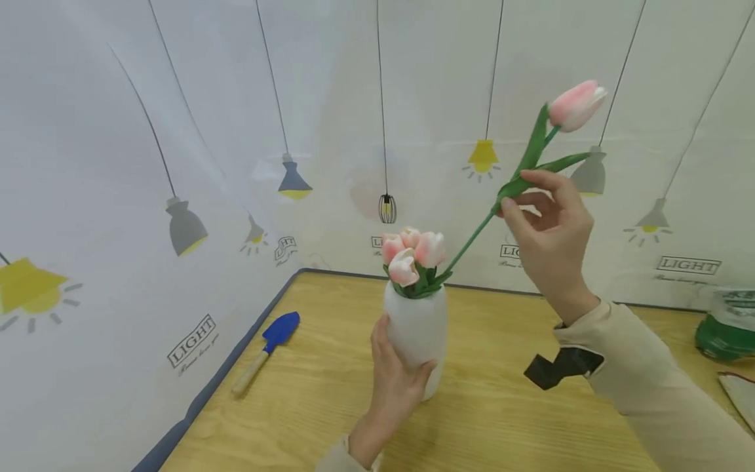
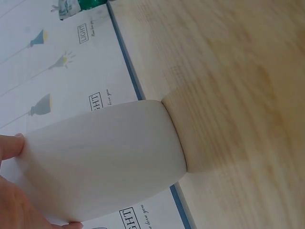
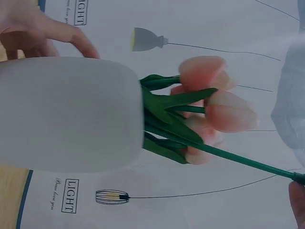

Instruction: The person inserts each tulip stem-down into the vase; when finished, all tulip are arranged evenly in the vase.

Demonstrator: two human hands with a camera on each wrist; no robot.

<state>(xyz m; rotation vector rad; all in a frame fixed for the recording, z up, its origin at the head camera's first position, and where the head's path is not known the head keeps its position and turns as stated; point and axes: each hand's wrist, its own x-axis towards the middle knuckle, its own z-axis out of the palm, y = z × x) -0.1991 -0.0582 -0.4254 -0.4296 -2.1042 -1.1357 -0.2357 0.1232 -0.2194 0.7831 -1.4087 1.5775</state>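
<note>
A white vase (image 1: pixel 416 328) stands upright on the wooden table, with several pink-and-white tulips (image 1: pixel 404 267) clustered at its mouth. My left hand (image 1: pixel 396 380) grips the vase low on its side; the left wrist view shows the vase (image 2: pixel 105 160) with its base on the tabletop. Up and to the right, my right hand (image 1: pixel 554 219) pinches one more tulip (image 1: pixel 577 106) by its stem near the leaves. That green stem (image 3: pixel 228 155) slants down to the vase mouth, its lower end hidden among the leaves there.
A blue trowel (image 1: pixel 282 329) with a wooden handle lies on the table at the left. At the right edge sits a green and white bag (image 1: pixel 728 331), with a pale cloth-like item (image 1: pixel 740 396) in front of it. Wall sheeting printed with lamps borders the table.
</note>
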